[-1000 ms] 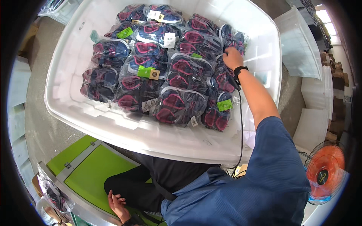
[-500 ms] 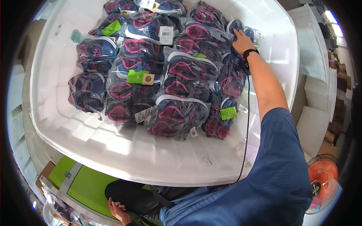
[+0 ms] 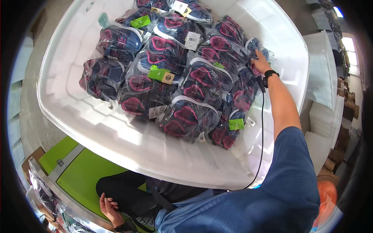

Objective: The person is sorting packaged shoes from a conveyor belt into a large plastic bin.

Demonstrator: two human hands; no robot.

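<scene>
Navy shoes with pink trim and white soles, in clear plastic bags (image 3: 204, 77), lie packed in rows in a large white plastic tub (image 3: 128, 145). My right hand (image 3: 261, 63) reaches to the far right of the pile, index finger and thumb stretched over a bagged blue shoe (image 3: 252, 44); its other fingers are partly hidden. Just below that wrist, a black cable end (image 3: 261, 84) lies against the bags. Low on the left, my left hand (image 3: 110, 207) rests near my knee, palm up, fingers loosely curled and apart, with nothing in it.
A black cable (image 3: 262, 136) runs down over the tub's near right rim. Left of my knee stands a green panel (image 3: 87, 171) with a metal edge. An orange fan (image 3: 326, 198) is at the lower right, and stacked brown cardboard (image 3: 342, 139) lines the right side.
The view has shifted and turned, so the tub and pile appear tilted, farther right. My right hand stays at the same far-right shoes, its fingers less spread. My left hand remains by the knee.
</scene>
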